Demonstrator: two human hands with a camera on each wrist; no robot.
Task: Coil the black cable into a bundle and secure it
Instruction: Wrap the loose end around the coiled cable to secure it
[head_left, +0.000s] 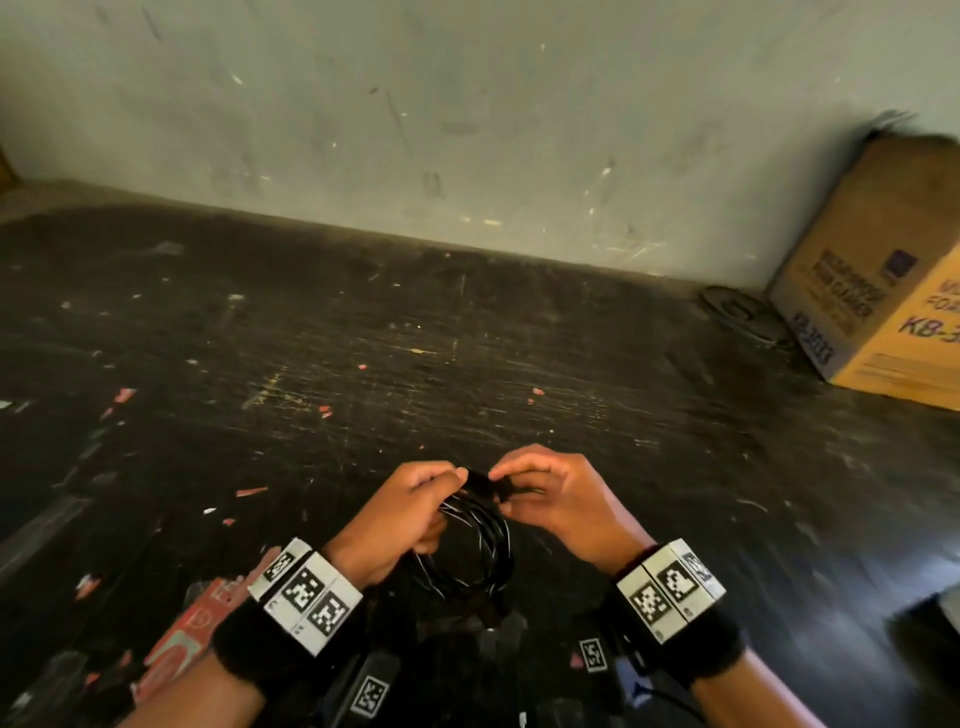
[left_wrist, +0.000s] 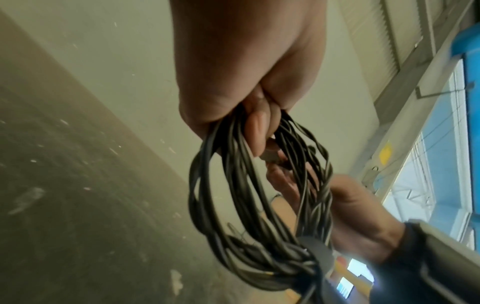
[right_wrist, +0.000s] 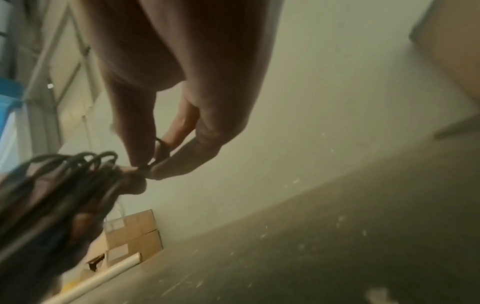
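Observation:
The black cable (head_left: 480, 545) hangs as a coil of several loops above the dark table, near its front edge. My left hand (head_left: 410, 512) grips the top of the coil, fingers curled round the strands (left_wrist: 259, 185). My right hand (head_left: 545, 493) pinches a thin black tie or cable end (right_wrist: 159, 152) between thumb and fingertips, right at the top of the coil (right_wrist: 59, 185). In the left wrist view a plug body (left_wrist: 317, 253) sits at the bottom of the loops. What exactly the right fingers pinch is blurred.
A scratched dark table (head_left: 363, 364) runs back to a grey wall. A cardboard box (head_left: 883, 291) stands at the back right with a flat dark coil (head_left: 743, 317) beside it. Red packaging (head_left: 192, 629) lies at the front left.

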